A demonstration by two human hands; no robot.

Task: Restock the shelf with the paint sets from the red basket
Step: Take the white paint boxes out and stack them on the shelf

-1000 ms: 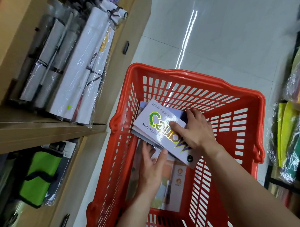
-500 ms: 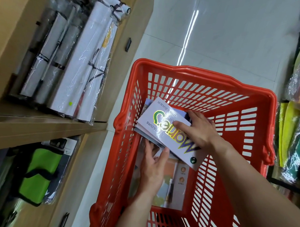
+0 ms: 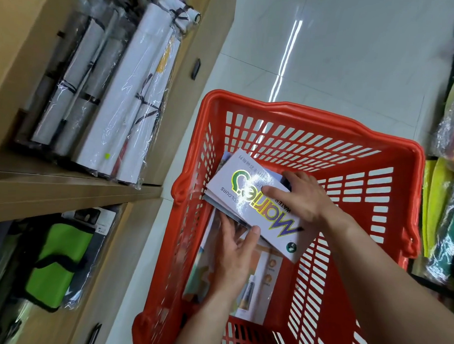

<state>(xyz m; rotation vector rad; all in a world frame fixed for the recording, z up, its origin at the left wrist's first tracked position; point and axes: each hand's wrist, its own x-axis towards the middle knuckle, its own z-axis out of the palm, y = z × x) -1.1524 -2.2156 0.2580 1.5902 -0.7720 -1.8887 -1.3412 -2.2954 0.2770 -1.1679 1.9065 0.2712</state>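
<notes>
A red basket [image 3: 312,118] stands on the floor beside a wooden shelf [image 3: 73,189]. Inside it, both hands hold a tilted stack of white paint sets [image 3: 242,182] with a shiny "Marie's" logo. My right hand [image 3: 302,195] lies on top of the stack, fingers curled over its far edge. My left hand [image 3: 235,246] supports the stack from below, thumb on its near edge. More flat paint boxes [image 3: 266,273] lie on the basket floor under the hands.
Wrapped white paper rolls [image 3: 125,96] fill the upper shelf at left. A green bag [image 3: 55,258] in plastic sits on the shelf below. Packed green and yellow goods [image 3: 446,210] line the right side. White tiled floor [image 3: 340,55] lies beyond the basket.
The stack of paint sets has risen slightly and both hands have tightened around it. The view has shifted a little, so the basket sits lower and further right.
</notes>
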